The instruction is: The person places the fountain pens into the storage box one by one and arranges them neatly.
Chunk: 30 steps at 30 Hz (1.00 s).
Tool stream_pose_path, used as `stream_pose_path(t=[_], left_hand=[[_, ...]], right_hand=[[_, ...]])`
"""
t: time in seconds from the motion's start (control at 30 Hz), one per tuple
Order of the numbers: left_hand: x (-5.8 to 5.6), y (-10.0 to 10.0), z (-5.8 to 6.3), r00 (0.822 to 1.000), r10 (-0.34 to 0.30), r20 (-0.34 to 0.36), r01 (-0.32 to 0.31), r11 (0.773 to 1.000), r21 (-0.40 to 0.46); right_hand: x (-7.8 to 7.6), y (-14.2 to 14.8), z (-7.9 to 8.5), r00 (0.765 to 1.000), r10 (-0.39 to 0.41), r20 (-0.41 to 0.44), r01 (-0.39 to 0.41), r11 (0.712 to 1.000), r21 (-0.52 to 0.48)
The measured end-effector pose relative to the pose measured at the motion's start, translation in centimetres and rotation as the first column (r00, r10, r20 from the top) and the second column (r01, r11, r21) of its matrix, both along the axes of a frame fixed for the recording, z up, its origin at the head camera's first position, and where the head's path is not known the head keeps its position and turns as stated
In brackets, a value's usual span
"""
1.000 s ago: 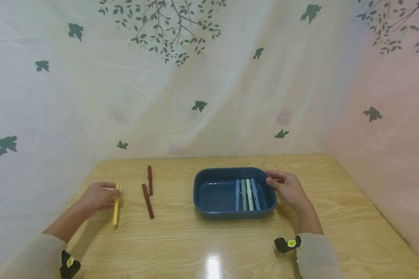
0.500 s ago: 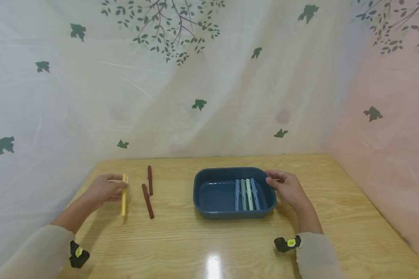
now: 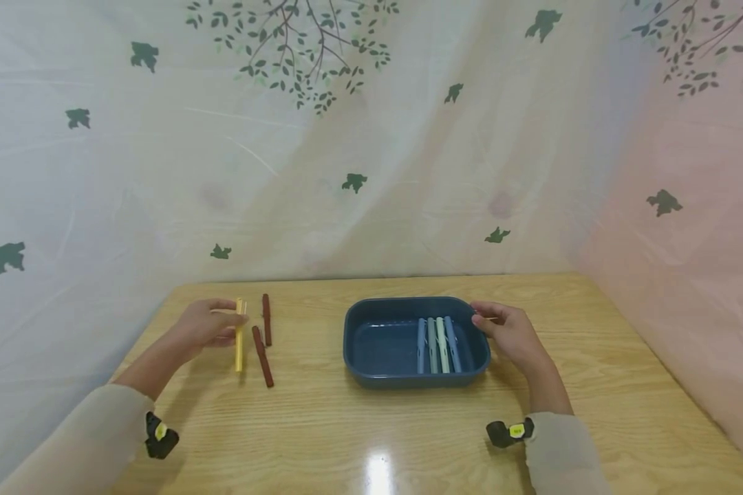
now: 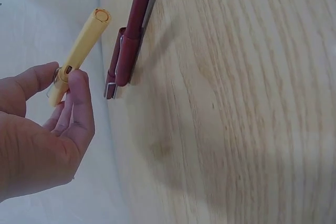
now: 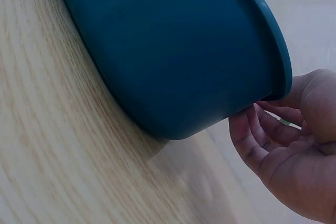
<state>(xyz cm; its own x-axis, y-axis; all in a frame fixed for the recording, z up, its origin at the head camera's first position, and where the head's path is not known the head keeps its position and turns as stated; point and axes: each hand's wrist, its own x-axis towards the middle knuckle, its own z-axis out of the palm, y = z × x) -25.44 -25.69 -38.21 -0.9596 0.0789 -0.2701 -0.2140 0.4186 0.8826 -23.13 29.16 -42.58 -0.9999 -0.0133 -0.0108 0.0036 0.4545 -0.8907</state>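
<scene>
My left hand point(image 3: 207, 326) pinches a yellow pen point(image 3: 239, 340) with a metal clip, holding it above the table at the left. In the left wrist view the yellow pen point(image 4: 84, 45) sits between thumb and fingers. Just right of it, two dark red pens point(image 3: 263, 357) lie on the table, one a little behind the other. My right hand point(image 3: 512, 333) grips the right rim of a blue oblong bin point(image 3: 378, 378). Several pens point(image 3: 432, 346) in blue, grey-green and pale green lie side by side in the bin's right half. The right wrist view shows fingers point(image 5: 247, 135) against the bin's outer wall.
The bin stands on a light wooden table point(image 3: 297, 433). Behind and at both sides hangs a pale curtain point(image 3: 272, 192) with printed leaves and birds. Black wrist cameras point(image 3: 161, 436) are strapped over both sleeves.
My left hand has carried the yellow pen up off the table and to the right, nearer the dark red pens. My right hand and the bin have stayed in place.
</scene>
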Motion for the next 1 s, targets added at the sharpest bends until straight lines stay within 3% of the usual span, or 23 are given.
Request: stream_pose_path(t=[0.47,0.73,1.0], left_hand=[[-1.9,2.4,0.3,0.999,-0.038,-0.024,0.037,0.999,-0.012],[-3.0,3.2,0.0,0.996,-0.083,-0.038,0.084,0.996,0.032],[-3.8,5.0,0.6,0.992,-0.120,-0.044,0.123,0.990,0.065]], right_hand=[[-0.3,-0.1,-0.1,1.000,-0.003,0.018,0.003,1.000,-0.010],[-0.4,-0.2,-0.2,1.000,-0.006,0.016,0.006,1.000,-0.008],[-0.4,-0.3,-0.1,1.000,-0.015,0.016,0.015,1.000,-0.014]])
